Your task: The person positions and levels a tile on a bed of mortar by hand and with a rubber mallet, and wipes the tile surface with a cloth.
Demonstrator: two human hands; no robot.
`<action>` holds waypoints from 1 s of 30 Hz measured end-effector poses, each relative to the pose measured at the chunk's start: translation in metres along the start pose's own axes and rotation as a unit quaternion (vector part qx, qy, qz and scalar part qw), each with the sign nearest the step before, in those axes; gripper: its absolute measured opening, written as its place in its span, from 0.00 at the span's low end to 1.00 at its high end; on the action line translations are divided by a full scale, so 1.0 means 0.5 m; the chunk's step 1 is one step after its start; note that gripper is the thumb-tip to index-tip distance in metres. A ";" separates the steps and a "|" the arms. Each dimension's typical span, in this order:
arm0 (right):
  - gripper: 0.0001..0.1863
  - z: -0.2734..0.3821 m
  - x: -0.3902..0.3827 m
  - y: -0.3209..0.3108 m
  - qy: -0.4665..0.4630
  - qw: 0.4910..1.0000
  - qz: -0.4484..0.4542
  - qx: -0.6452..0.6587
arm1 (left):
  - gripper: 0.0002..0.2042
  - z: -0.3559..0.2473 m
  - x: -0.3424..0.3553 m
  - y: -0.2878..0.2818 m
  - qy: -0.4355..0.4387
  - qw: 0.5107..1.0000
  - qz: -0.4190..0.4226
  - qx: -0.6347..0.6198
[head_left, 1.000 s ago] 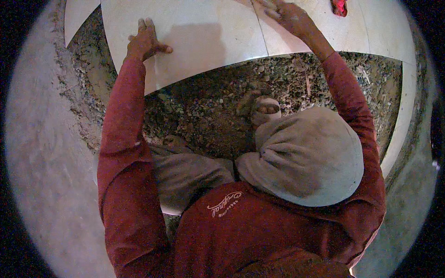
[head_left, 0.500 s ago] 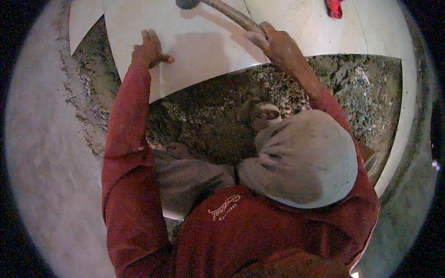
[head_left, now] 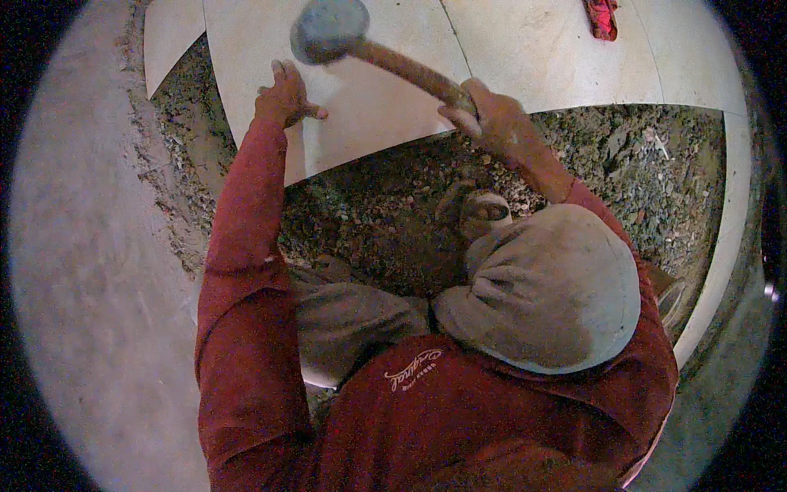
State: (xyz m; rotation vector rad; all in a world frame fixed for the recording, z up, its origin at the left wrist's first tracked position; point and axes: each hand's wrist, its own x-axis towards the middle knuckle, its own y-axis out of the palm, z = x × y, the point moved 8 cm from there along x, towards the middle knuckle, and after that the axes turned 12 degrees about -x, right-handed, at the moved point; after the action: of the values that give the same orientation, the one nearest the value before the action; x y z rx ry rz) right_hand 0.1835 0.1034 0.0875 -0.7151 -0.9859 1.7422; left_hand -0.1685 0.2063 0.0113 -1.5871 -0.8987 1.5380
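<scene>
A mallet with a rounded grey head [head_left: 330,31] and a wooden handle [head_left: 414,74] is in my right hand [head_left: 496,115], whose fingers wrap round the lower end of the handle. The mallet's head is raised above a large pale tile [head_left: 352,123]. My left hand [head_left: 283,97] lies on the same tile near its left side, fingers stretched out and thumb apart, holding nothing. The mallet's head is just beyond and to the right of my left fingertips.
More pale tiles [head_left: 541,61] lie beyond and to the right. A red object [head_left: 602,18] sits on one at the far edge. Rough earth and gravel [head_left: 369,213] lie between the tiles and my bent knees. A grey floor [head_left: 98,287] stretches along the left.
The mallet's head has come further into view, looking larger and nearer. My right hand has dropped slightly in the picture. My left hand stays on the tile; the whole view has shifted slightly.
</scene>
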 end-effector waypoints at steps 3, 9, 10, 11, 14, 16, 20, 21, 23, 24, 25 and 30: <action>0.25 -0.022 -0.009 0.062 -0.003 0.997 0.048 -0.064 | 0.76 -0.003 0.012 0.013 0.036 0.999 0.008 0.016; 0.27 0.069 0.009 -0.031 0.051 0.995 0.067 0.049 | 0.73 0.055 0.006 0.052 0.064 0.998 -0.016 0.009; 0.27 0.065 0.012 -0.037 0.048 0.995 0.049 0.075 | 0.72 0.042 0.014 0.040 0.080 0.997 -0.020 0.004; 0.28 0.051 0.004 -0.025 0.046 0.995 0.019 0.081 | 0.72 0.039 0.032 0.044 0.043 0.999 0.032 -0.010; 0.28 -0.037 0.015 0.060 0.070 0.993 0.089 -0.019 | 0.72 -0.002 0.021 0.012 0.007 1.000 -0.007 -0.005; 0.28 -0.062 0.042 0.059 0.086 0.991 0.090 0.039 | 0.73 0.001 0.020 0.006 0.004 1.000 -0.002 -0.014; 0.26 -0.115 0.075 -0.081 0.130 0.976 -0.049 0.167 | 0.74 0.018 -0.006 0.012 -0.011 1.000 -0.005 -0.025; 0.26 -0.182 0.059 -0.093 0.202 0.955 -0.059 0.209 | 0.75 0.019 -0.002 0.006 -0.015 1.000 -0.011 -0.023; 0.25 -0.320 0.017 -0.133 0.283 0.914 -0.150 0.247 | 0.74 0.001 0.001 -0.003 -0.010 0.999 -0.009 -0.046; 0.25 -0.393 0.003 -0.157 0.291 0.896 -0.227 0.246 | 0.74 0.001 0.000 -0.007 -0.012 0.998 -0.006 -0.054; 0.26 -0.455 0.003 -0.183 0.303 0.893 -0.268 0.196 | 0.74 0.042 0.003 0.010 0.034 0.996 -0.068 -0.042; 0.28 -0.760 -0.061 -0.297 0.455 0.812 -0.319 -0.179 | 0.74 0.037 -0.020 0.008 0.000 0.997 -0.045 -0.060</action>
State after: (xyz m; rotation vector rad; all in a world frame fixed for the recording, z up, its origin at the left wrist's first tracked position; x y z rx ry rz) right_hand 0.5722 0.2164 0.0273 -1.1393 -0.7186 0.4805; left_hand -0.1874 0.1963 0.0125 -1.6062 -1.0653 1.4446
